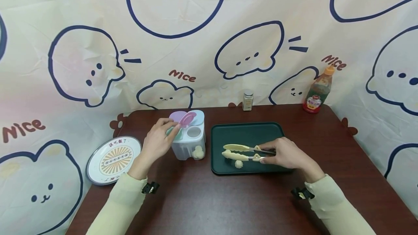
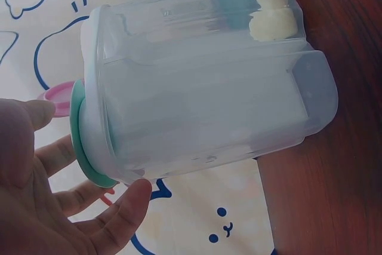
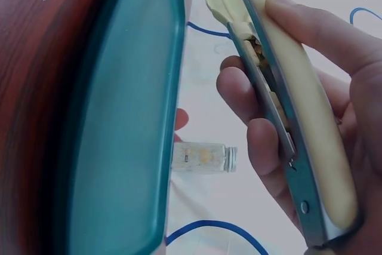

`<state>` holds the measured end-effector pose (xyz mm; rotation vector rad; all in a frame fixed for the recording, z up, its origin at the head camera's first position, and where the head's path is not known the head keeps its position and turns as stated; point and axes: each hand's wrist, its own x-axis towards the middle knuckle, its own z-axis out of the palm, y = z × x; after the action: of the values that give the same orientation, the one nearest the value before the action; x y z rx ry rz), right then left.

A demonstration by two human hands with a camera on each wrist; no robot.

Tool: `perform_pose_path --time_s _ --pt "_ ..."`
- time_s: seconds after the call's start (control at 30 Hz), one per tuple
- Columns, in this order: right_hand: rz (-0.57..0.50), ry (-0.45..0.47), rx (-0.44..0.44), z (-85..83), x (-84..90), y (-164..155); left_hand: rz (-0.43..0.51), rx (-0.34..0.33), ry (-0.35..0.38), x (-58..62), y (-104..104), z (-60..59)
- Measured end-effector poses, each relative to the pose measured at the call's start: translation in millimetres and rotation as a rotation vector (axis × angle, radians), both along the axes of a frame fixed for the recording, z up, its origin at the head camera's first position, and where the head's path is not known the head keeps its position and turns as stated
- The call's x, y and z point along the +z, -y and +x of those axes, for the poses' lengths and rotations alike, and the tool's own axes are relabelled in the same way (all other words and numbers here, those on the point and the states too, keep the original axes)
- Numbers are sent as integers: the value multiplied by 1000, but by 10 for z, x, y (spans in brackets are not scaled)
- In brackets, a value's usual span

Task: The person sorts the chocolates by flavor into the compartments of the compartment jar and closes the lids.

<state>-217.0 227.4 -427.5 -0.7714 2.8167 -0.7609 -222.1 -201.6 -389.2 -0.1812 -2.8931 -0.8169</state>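
My left hand (image 1: 158, 139) reaches over a clear multi-section container (image 1: 189, 149) and pinches its raised pink lid (image 1: 187, 119). Below that lid, one round opening is uncovered; the green lid (image 2: 89, 159) stays on its section. Pale lumps (image 2: 273, 19) lie at the bottom of one section. My right hand (image 1: 283, 151) grips a pair of tongs (image 3: 304, 106) with cream handles and pale yellow tips. The tongs hover over a dark green tray (image 1: 248, 131), their tips parted. On the tray, under the tips, lies a small ridged off-white piece (image 1: 239, 164).
A patterned plate (image 1: 94, 162) leans at the table's left edge. Along the back stand a small glass shaker jar (image 1: 248, 100) and, farther right, a sauce bottle (image 1: 318, 91) with an orange cap. A printed cloth (image 1: 202, 53) hangs behind the brown table (image 1: 209, 202).
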Motion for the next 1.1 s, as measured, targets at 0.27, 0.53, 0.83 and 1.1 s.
perform_pose_path --time_s 0.27,0.53,0.83,1.1 --pt "-70 30 -50 -29 101 31 5 -4 -8 1 -2 3" --pt "-146 -53 -59 -54 212 131 3 -2 -14 -5 -1 1" --pt "-200 -116 -55 -107 318 348 -11 5 -27 -24 -5 -4" --pt "-248 -145 -23 -119 419 607 -13 8 -27 -21 -6 0"
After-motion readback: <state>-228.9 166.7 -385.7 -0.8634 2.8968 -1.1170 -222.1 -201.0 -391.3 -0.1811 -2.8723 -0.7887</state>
